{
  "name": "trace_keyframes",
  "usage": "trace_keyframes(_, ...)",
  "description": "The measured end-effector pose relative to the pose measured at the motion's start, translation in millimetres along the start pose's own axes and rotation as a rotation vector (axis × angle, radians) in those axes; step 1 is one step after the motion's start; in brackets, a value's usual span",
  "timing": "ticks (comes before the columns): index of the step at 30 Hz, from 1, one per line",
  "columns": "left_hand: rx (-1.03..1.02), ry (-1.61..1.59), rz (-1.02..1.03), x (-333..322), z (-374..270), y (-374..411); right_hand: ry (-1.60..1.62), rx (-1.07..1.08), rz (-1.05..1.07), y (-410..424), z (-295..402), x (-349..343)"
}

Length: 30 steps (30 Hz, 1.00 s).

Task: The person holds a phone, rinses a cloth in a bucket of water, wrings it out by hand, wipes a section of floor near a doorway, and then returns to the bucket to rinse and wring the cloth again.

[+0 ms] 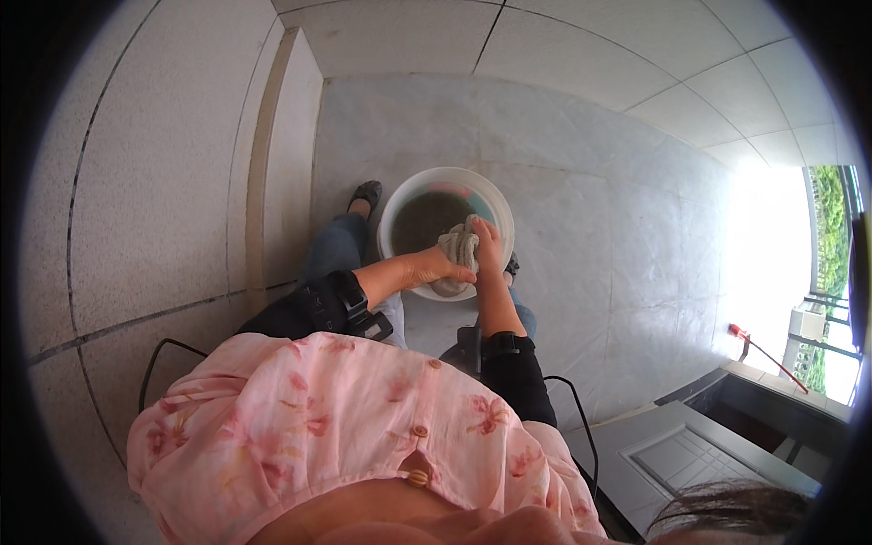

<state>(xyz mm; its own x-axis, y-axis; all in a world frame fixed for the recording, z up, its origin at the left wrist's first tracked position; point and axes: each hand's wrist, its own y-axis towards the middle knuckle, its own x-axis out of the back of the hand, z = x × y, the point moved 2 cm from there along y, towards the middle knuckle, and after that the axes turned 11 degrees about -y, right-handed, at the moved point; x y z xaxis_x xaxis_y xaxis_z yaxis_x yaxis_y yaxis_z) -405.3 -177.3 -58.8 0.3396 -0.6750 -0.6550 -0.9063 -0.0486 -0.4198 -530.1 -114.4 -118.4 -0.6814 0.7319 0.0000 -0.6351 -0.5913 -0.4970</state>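
Both my hands are closed around a wet-looking, greyish cloth (461, 244) above a white plastic bucket (397, 192). My left hand (436, 263) grips its lower left part, with the thumb pointing right. On the cloth's right side, my right hand (488, 243) has its fingers wrapped around it. Bunched and twisted, the cloth hangs over the right half of the bucket's opening. Dark, murky water (429, 216) fills the lower part of the bucket. My hands hide part of the water and the near inner wall.
The bucket stands on grey floor tiles (558, 225) between my feet. A tiled wall (157, 157) with a projecting ledge (269, 157) rises close on my left. At the right are a panelled door (688, 456), a red-handled tool (770, 357) and a bright opening. Black cables run beside both my arms.
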Motion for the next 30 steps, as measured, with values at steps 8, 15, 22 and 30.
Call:
trace_keyframes(8,-0.013,0.863,-0.308,16.8,15.7,27.6,-0.943,0.033,-0.137,16.0,24.8,-13.5)
trace_keyframes(15,-0.025,0.569,-0.285,12.2,14.5,15.9,-0.871,-0.054,0.05,11.1,16.7,-14.0)
trace_keyframes(22,0.113,-0.709,0.011,-13.8,-31.0,-31.7,0.623,-0.247,0.497,-34.1,42.0,-4.5)
trace_keyframes(30,0.095,-0.888,0.288,-38.0,-30.3,-54.7,0.731,0.136,0.804,-71.3,111.9,-35.8)
